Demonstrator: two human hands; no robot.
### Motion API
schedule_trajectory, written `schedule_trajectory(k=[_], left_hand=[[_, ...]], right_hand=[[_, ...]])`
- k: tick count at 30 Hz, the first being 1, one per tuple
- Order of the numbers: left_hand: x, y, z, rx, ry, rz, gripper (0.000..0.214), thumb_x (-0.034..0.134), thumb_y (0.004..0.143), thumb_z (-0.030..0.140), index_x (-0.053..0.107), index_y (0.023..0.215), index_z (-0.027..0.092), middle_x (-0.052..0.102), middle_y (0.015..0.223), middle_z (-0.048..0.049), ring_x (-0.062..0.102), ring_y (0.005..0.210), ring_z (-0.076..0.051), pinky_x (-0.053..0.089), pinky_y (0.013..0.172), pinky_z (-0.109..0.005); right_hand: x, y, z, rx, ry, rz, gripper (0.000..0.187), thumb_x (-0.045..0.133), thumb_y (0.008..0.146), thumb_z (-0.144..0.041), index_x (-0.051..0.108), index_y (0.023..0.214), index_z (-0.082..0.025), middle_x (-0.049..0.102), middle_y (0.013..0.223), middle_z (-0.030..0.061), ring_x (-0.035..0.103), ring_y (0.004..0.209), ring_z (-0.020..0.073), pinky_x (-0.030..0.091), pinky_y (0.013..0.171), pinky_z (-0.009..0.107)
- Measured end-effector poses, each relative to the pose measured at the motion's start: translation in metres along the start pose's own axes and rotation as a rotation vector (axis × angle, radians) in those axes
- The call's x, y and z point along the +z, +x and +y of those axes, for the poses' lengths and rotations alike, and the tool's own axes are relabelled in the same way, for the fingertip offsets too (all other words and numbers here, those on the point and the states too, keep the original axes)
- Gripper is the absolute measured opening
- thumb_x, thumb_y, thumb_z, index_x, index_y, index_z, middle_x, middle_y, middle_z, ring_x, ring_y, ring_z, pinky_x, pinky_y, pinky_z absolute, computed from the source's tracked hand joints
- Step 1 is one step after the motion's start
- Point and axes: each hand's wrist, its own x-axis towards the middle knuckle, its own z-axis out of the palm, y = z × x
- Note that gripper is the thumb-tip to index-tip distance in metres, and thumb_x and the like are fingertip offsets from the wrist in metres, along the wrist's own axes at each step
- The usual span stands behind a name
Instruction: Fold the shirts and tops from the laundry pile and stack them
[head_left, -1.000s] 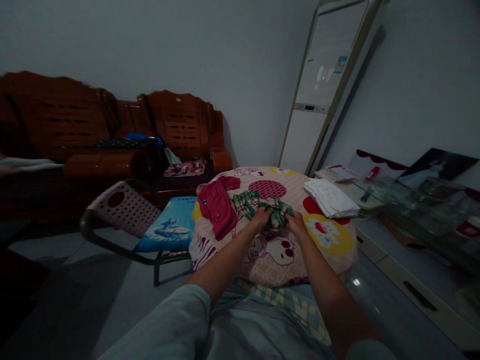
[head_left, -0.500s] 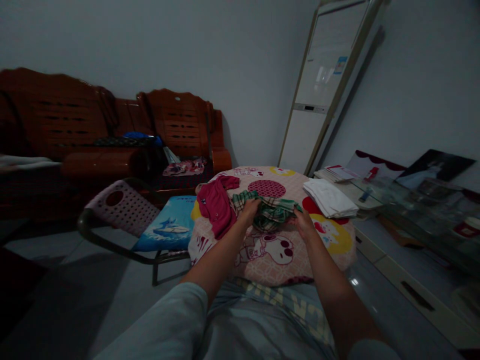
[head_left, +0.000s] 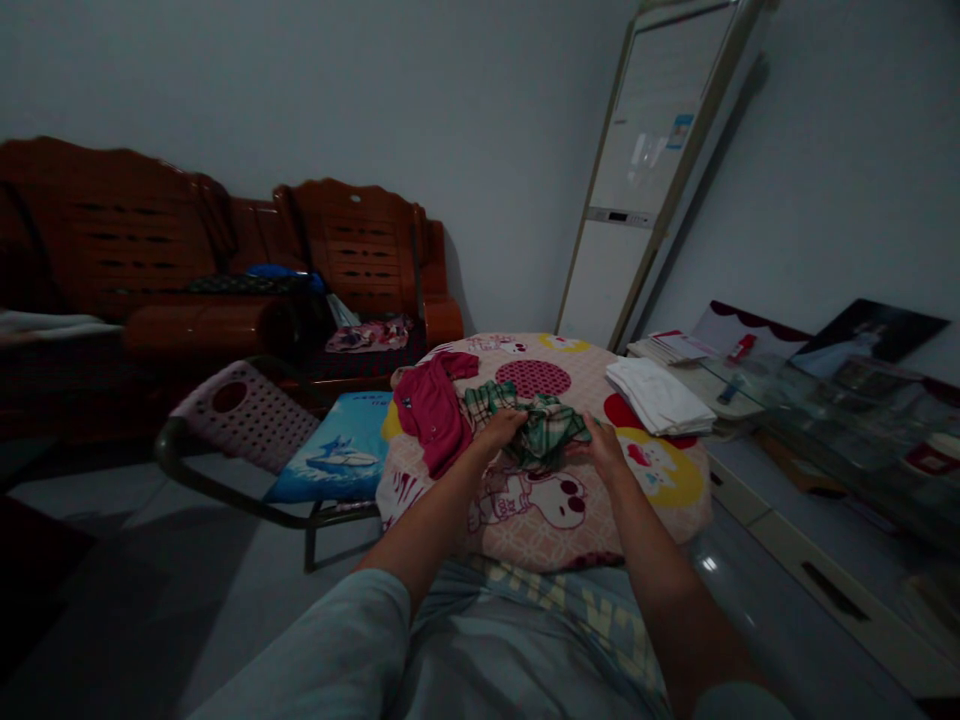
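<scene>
A crumpled green plaid garment (head_left: 553, 432) lies bunched on a round table (head_left: 450, 535) covered with a pink cartoon-print cloth. My left hand (head_left: 504, 430) grips its near left part, fingers closed on the fabric. At the garment's right end, my right hand (head_left: 602, 450) pinches the edge, thumb and fingers partly hidden by the folds. Just left of the plaid piece, and touching it, is a magenta buttoned top (head_left: 433, 415) with one sleeve stretched toward the back. A folded white cloth (head_left: 660, 396) rests at the table's right side.
A folding chair (head_left: 247, 415) with a blue boat-print seat (head_left: 341, 450) stands close on the left. Behind it is a wooden sofa (head_left: 360, 250) with clothes on it. A tall air conditioner (head_left: 615, 250) stands at the back. On the right is a glass-topped cabinet (head_left: 810, 400) with papers and a picture.
The right end of the plaid garment has come slightly lower and inward with my right hand. My left hand has shifted a little right and down. The magenta top has not moved.
</scene>
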Motion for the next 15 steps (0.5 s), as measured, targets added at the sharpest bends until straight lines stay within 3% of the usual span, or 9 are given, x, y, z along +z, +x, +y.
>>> schedule_trajectory(k=[5, 10, 13, 15], left_hand=[[-0.019, 0.01, -0.008, -0.098, -0.157, 0.19, 0.02, 0.049, 0.088, 0.029, 0.06, 0.077, 0.016, 0.055, 0.059, -0.0002, 0.051, 0.051, -0.012, 0.052, 0.057, -0.029], [-0.04, 0.013, -0.013, -0.12, -0.269, 0.41, 0.022, 0.038, 0.095, 0.029, 0.056, 0.097, 0.016, 0.056, 0.063, 0.001, 0.054, 0.05, -0.008, 0.053, 0.058, -0.023], [-0.041, 0.009, -0.017, -0.101, -0.195, 0.399, 0.026, 0.046, 0.095, 0.04, 0.057, 0.102, 0.018, 0.064, 0.073, -0.0022, 0.063, 0.061, -0.011, 0.056, 0.064, -0.026], [-0.037, 0.007, -0.018, -0.073, -0.047, 0.34, 0.035, 0.061, 0.086, 0.049, 0.06, 0.103, 0.018, 0.069, 0.084, -0.0061, 0.069, 0.076, -0.018, 0.058, 0.071, -0.032]], right_hand=[[-0.007, 0.002, 0.001, 0.001, 0.039, 0.062, 0.052, 0.067, 0.07, -0.069, 0.057, 0.086, -0.021, 0.07, 0.069, 0.0044, 0.068, 0.054, 0.0223, 0.057, 0.047, 0.035], [-0.02, 0.007, 0.003, -0.019, 0.073, 0.384, 0.049, 0.059, 0.074, -0.068, 0.056, 0.088, -0.021, 0.067, 0.065, 0.0025, 0.066, 0.053, 0.0209, 0.058, 0.05, 0.035], [-0.023, 0.008, 0.007, 0.04, -0.045, 0.495, 0.048, 0.058, 0.076, -0.063, 0.061, 0.09, -0.018, 0.066, 0.061, 0.0031, 0.065, 0.052, 0.0209, 0.057, 0.048, 0.033], [-0.021, 0.007, 0.01, 0.118, -0.231, 0.445, 0.049, 0.061, 0.075, -0.062, 0.064, 0.089, -0.015, 0.065, 0.058, 0.0039, 0.064, 0.05, 0.0226, 0.055, 0.046, 0.033]])
